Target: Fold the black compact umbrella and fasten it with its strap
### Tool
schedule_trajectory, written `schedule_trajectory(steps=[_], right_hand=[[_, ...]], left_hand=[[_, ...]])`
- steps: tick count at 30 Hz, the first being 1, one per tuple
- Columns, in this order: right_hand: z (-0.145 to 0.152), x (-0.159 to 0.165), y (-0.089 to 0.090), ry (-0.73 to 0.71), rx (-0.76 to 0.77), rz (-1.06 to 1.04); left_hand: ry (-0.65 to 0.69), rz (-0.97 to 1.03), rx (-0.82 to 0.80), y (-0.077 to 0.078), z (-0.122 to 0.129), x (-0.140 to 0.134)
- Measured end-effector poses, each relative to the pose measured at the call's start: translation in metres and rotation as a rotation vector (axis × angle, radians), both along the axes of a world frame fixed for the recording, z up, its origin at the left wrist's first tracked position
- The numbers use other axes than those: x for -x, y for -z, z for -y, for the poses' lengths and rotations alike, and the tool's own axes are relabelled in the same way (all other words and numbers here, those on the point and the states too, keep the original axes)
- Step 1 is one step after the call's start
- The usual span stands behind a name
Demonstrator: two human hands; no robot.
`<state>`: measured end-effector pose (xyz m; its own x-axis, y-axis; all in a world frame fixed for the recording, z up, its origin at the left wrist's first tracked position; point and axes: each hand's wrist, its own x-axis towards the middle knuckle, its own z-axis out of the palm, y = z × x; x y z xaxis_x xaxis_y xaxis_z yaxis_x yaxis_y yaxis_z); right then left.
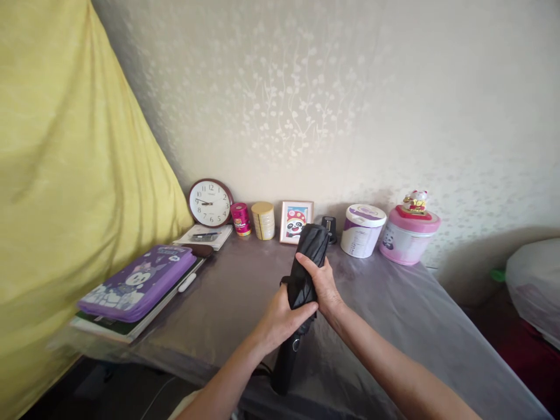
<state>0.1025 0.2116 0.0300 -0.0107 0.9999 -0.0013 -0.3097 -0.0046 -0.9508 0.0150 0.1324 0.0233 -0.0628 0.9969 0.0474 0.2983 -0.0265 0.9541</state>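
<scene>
A folded black umbrella [311, 245] is held above the near part of the table, its canopy end pointing away from me. Its black handle [286, 364], with a round silver button, angles down toward the table's front edge. My left hand [284, 315] is wrapped round the lower canopy from the left, thumb across the front. Higher up, my right hand [322, 283] grips the canopy from the right, its thumb lying over the folds. Part of the fingers of both hands is hidden behind the umbrella.
Along the wall stand a round clock [210, 202], a pink can [240, 219], a yellow-lidded container [263, 221], a framed panda picture [296, 221], a white-and-purple tub [363, 231] and a pink tub [408, 236] bearing a lucky cat figurine [415, 202]. A purple case [139, 283] lies on books at left.
</scene>
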Motion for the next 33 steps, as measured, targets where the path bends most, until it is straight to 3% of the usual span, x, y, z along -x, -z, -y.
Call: schedule_trajectory(steps=[9, 16, 23, 30, 33], right_hand=[[0.011, -0.001, -0.004, -0.109, 0.041, -0.132], [0.009, -0.001, 0.003, -0.192, 0.062, -0.118], [0.005, 0.003, 0.007, -0.120, 0.100, -0.068], [0.010, -0.001, -0.003, -0.216, 0.113, -0.134], [0.010, -0.003, -0.011, -0.281, 0.121, -0.129]], left_hand=[[0.255, 0.511, 0.184, 0.007, 0.001, 0.009], [0.258, 0.578, 0.272, 0.012, 0.003, 0.002], [0.123, 0.470, 0.256, 0.018, 0.008, -0.002], [0.282, 0.666, 0.296, 0.011, 0.016, 0.000], [0.272, 0.699, 0.307, 0.011, 0.016, 0.001]])
